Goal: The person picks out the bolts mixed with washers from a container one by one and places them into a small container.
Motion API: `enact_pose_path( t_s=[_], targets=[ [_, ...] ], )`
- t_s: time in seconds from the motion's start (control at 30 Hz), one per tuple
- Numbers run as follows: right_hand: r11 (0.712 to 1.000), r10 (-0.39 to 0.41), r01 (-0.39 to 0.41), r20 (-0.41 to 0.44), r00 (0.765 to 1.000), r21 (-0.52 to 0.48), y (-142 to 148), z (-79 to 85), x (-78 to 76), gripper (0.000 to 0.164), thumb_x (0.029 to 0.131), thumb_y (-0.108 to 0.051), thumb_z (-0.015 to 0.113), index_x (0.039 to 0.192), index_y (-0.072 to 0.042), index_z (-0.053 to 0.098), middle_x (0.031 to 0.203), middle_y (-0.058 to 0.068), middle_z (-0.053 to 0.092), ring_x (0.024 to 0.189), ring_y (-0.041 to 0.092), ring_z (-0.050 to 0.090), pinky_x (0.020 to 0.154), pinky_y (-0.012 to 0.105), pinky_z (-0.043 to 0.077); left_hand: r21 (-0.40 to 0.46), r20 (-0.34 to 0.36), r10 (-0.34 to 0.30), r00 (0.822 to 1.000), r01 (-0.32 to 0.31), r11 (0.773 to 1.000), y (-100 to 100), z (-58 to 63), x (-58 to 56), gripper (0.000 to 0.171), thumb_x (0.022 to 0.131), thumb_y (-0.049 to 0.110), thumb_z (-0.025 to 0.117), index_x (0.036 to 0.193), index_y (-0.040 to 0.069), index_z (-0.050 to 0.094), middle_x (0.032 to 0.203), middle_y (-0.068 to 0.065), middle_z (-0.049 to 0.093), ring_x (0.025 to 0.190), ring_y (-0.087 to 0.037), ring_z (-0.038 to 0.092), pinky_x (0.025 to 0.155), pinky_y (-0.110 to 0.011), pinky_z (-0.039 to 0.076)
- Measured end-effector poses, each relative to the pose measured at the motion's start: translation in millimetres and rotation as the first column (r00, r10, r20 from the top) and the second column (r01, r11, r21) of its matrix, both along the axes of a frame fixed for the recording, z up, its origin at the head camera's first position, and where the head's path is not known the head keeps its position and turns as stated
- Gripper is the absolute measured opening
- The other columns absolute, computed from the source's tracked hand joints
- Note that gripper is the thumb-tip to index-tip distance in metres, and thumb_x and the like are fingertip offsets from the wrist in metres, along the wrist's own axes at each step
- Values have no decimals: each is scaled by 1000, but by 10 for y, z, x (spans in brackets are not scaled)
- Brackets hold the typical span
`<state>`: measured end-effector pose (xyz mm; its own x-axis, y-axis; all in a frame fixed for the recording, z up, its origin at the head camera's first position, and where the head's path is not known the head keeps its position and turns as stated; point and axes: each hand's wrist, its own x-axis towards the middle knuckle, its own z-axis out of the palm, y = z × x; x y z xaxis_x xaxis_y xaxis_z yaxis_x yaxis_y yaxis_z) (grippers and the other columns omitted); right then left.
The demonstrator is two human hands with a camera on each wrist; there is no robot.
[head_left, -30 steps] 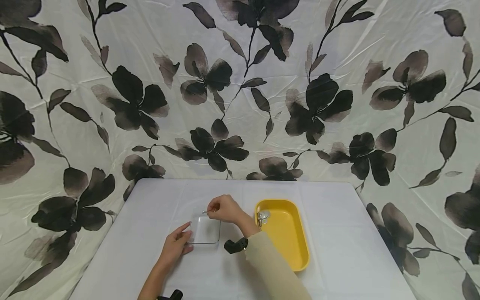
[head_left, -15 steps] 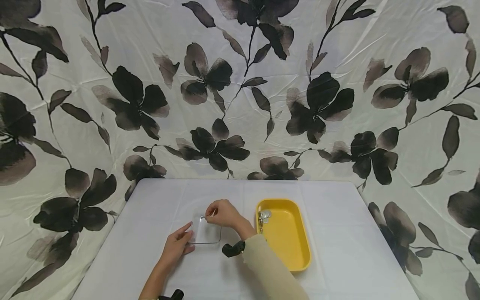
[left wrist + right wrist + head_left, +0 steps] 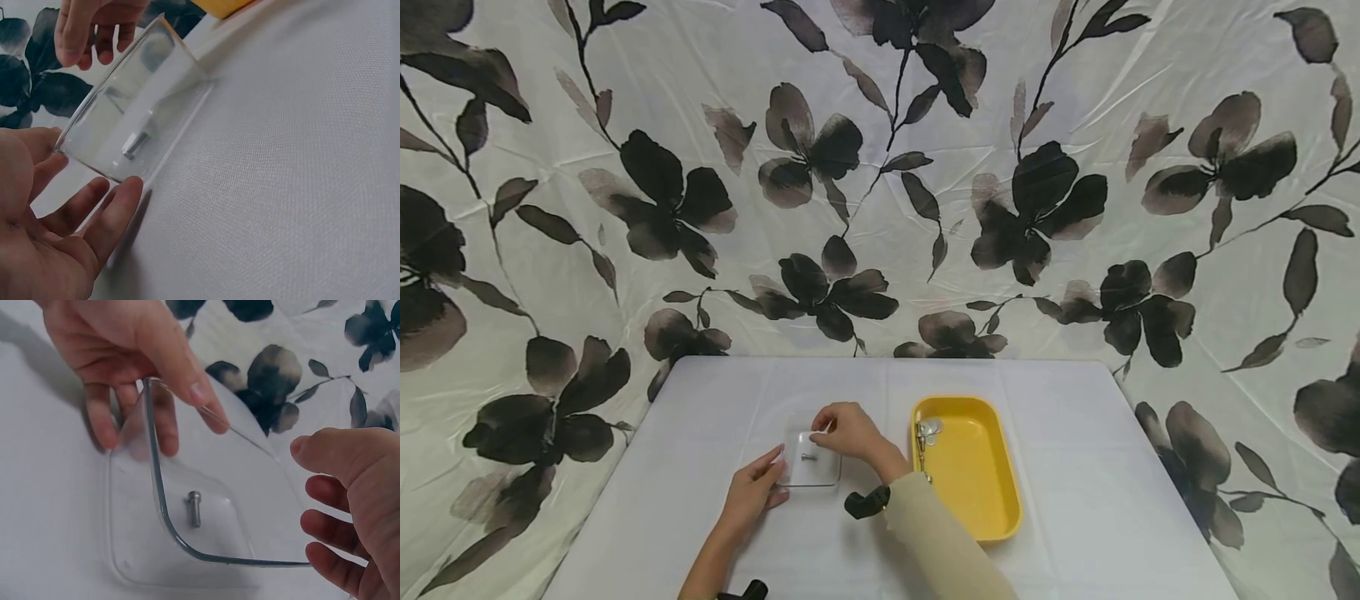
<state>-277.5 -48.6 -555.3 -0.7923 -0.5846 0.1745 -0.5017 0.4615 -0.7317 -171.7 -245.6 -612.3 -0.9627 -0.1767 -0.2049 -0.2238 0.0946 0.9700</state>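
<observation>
A clear, open box (image 3: pixel 812 479) with a rounded rim stands on the white table. Inside it, on the bottom, lies a small metal bolt (image 3: pixel 195 509) with a cylindrical head; the left wrist view shows the bolt (image 3: pixel 133 145) through the wall. My left hand (image 3: pixel 752 487) grips the box's left side, thumb at the far corner and fingers at the near one. My right hand (image 3: pixel 350 506) hovers over the box's far right part. Its thumb stands apart from loosely bent fingers, and nothing shows between them.
A yellow tray (image 3: pixel 977 467) stands right of the box. Round silvery discs (image 3: pixel 929 430) and slim metal pieces (image 3: pixel 921 450) lie along its left side. A floral cloth (image 3: pixel 947 200) hangs behind the table (image 3: pixel 1075 467).
The bolt was in my right hand's fingertips over the box's far edge. My right hand came slightly nearer and let go; the bolt now lies in the box. My left hand kept its hold.
</observation>
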Motion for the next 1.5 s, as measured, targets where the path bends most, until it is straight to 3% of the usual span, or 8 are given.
enact_pose_path(
  t_s=[0.43,0.63,0.77,0.97,1.07,1.3,1.4,1.5],
  targets=[
    [998,-28,28,-2,1000,52,159,41,8,5,87,-20,75,87,-17,71,79,-13,61,71,2,53,63,16,47,-30,-3,54,999,-54,998,48,-5,2,46,98,24,60,139,4,52,120,-22,56,94,-25,61,74,-32,59],
    [997,-35,34,11,999,75,256,63,0,5,87,-20,74,88,-17,71,79,-13,61,71,3,53,62,17,48,-198,-85,112,990,-127,972,48,45,-1,47,98,32,59,136,6,55,117,-19,60,91,-27,63,70,-27,58],
    [996,-46,46,0,999,75,317,97,-18,4,87,-20,74,88,-17,71,78,-12,61,69,4,53,60,18,47,-321,-240,170,956,-243,915,101,163,-13,41,98,28,60,133,7,58,126,-16,58,106,-32,61,82,-35,53],
    [996,-39,42,-40,998,74,398,162,-44,4,88,-21,74,88,-17,72,78,-12,62,70,4,54,60,17,48,-359,-489,135,862,-340,869,275,422,-12,34,92,7,65,126,4,63,123,-17,58,109,-36,55,88,-54,46],
    [994,-54,59,-55,997,96,461,204,-47,4,88,-23,73,87,-18,72,78,-12,61,69,5,53,60,18,48,-373,-530,83,844,-319,871,386,546,-2,34,91,5,66,125,5,63,121,-14,59,109,-32,55,88,-53,46],
    [988,-83,87,-35,996,131,691,266,-91,6,89,-24,72,90,-19,72,80,-11,62,72,8,53,63,18,49,-387,-542,-34,839,-214,897,653,750,24,37,91,5,67,128,6,62,119,-10,61,109,-29,58,85,-50,53],
    [987,-92,98,-52,994,130,797,282,-122,5,90,-23,72,90,-18,72,80,-10,62,73,10,54,64,19,50,-381,-524,-78,848,-151,912,747,793,10,37,91,7,67,128,7,62,119,-9,62,107,-25,60,82,-47,55],
    [984,-102,112,-77,992,139,901,291,-145,4,89,-22,71,90,-18,72,80,-11,62,72,9,54,65,19,50,-364,-474,-108,874,-83,928,830,809,-9,37,92,9,66,129,10,62,118,-6,63,104,-22,61,81,-40,56]
  ],
)
